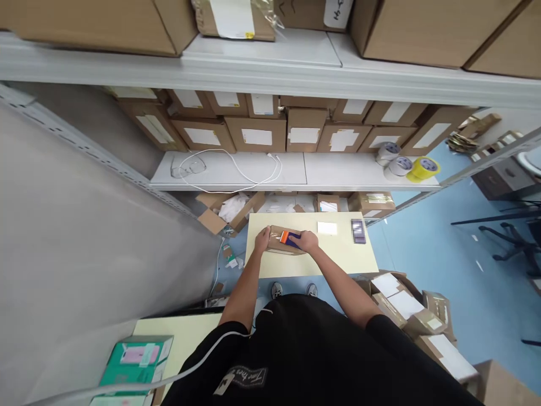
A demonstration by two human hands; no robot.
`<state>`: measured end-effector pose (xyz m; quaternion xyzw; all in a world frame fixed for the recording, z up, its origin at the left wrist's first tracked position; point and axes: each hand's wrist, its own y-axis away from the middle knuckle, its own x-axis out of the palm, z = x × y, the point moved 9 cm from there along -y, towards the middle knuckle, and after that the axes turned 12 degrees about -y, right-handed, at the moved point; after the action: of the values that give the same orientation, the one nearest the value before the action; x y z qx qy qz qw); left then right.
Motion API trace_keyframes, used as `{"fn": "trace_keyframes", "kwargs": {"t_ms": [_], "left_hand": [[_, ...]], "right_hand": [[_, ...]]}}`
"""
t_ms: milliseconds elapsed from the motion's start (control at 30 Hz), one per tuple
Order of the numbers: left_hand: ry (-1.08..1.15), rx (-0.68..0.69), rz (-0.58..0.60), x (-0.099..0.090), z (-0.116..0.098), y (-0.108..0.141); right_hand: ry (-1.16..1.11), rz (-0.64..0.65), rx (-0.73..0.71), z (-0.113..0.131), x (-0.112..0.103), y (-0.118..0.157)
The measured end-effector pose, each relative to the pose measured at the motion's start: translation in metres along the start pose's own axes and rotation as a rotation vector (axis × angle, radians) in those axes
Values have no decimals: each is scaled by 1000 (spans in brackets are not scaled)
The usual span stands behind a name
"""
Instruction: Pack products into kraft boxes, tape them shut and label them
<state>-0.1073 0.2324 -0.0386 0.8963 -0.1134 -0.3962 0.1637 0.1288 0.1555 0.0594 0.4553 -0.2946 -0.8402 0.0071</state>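
Note:
A small brown cardboard box [276, 246] with shiny tape on it lies on the pale yellow table [346, 262] in front of me. My left hand [262, 239] is closed round the box's left end. On the box's top, my right hand [307, 241] grips a small flat scraper-like tool [291, 239], orange at one end and dark blue at the other. Its exact kind is too small to tell. The fingers of that hand are partly hidden behind the tool and the box. To the right on the tabletop are a white card or label stack [327, 228] and a dark purple packet [358, 231].
A metal shelf [262, 172] stands beyond the table, with boxes, a white cable [236, 169], glasses [188, 167] and tape rolls [424, 167]. An open carton [213, 217] sits at the left. Cartons [406, 307] crowd the floor at right; a grey wall [84, 225] bounds the left.

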Motion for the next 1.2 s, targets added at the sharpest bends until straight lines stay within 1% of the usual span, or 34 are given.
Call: {"fn": "trace_keyframes", "kwargs": {"t_ms": [67, 133, 200, 300, 433, 500, 533, 633, 700, 733, 767, 800, 833, 900, 967, 1000, 1067, 1133, 1167, 1200], "left_hand": [[26, -21, 53, 16, 7, 5], [31, -73, 82, 35, 15, 13], [34, -92, 93, 55, 19, 23], [30, -80, 104, 83, 12, 37], [-63, -62, 137, 113, -9, 47], [-135, -24, 165, 123, -22, 47], [-164, -5, 171, 127, -27, 46], [-212, 34, 170, 131, -36, 41], [-209, 50, 169, 132, -37, 39], [-197, 53, 165, 132, -37, 39], [-181, 53, 161, 132, -36, 38], [-161, 52, 157, 131, -34, 38], [-135, 54, 156, 130, -32, 38], [-65, 60, 158, 124, -26, 35], [-3, 59, 149, 110, -15, 31], [9, 28, 130, 99, -7, 27], [-6, -85, 57, 70, 14, 22], [-9, -177, -34, 39, 28, 20], [14, -179, -60, 26, 28, 21], [57, -142, -60, 16, 24, 22]], "right_hand": [[35, 51, -9, 15, 9, -4], [75, 88, -33, 20, 14, -6], [127, 95, -55, 15, 14, -4], [171, 77, -32, -11, 9, 1], [147, 65, 0, -55, -8, 8], [151, 59, 21, -84, -27, 11], [161, 50, 37, -102, -40, 13], [214, 8, 107, -166, -89, 23], [247, 3, 199, -212, -119, 34], [258, 4, 246, -232, -130, 39], [258, 5, 280, -247, -138, 43], [254, 7, 299, -257, -142, 46], [257, -1, 304, -261, -143, 48], [254, -21, 284, -253, -135, 46], [218, -30, 247, -229, -117, 40], [183, -21, 224, -213, -106, 37], [105, -2, 155, -171, -83, 29], [52, 2, 50, -121, -65, 22], [35, 4, 7, -96, -57, 19], [30, -10, -20, -73, -51, 17]]}}
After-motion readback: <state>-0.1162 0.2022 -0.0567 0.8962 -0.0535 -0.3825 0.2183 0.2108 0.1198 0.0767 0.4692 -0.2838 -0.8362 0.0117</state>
